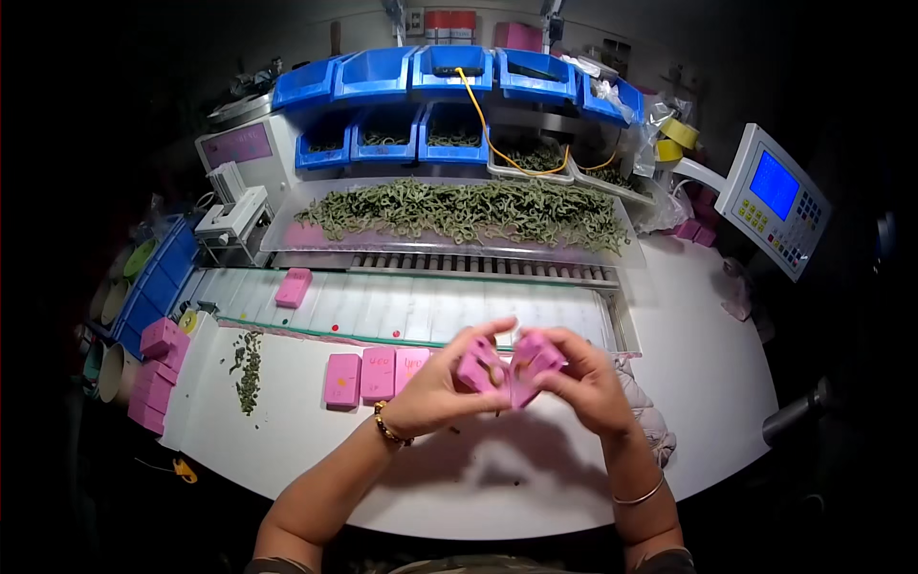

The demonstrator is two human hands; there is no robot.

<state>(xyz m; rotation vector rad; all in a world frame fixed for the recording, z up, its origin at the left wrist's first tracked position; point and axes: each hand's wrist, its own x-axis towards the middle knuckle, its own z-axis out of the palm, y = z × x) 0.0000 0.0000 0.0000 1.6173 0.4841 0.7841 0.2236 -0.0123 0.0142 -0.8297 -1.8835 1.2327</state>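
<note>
My left hand (435, 383) and right hand (583, 378) grasp a small pink box (512, 364), open, above the white table (708, 373). It seems light and stiff; I pinch it by the outer edges, near the hinge.

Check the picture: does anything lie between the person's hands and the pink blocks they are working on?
Nothing visible does. The left hand already grips one small pink block, and the right hand grips the other pink block, both held just above the white table. The row of pink blocks lies left of the hands.
</note>
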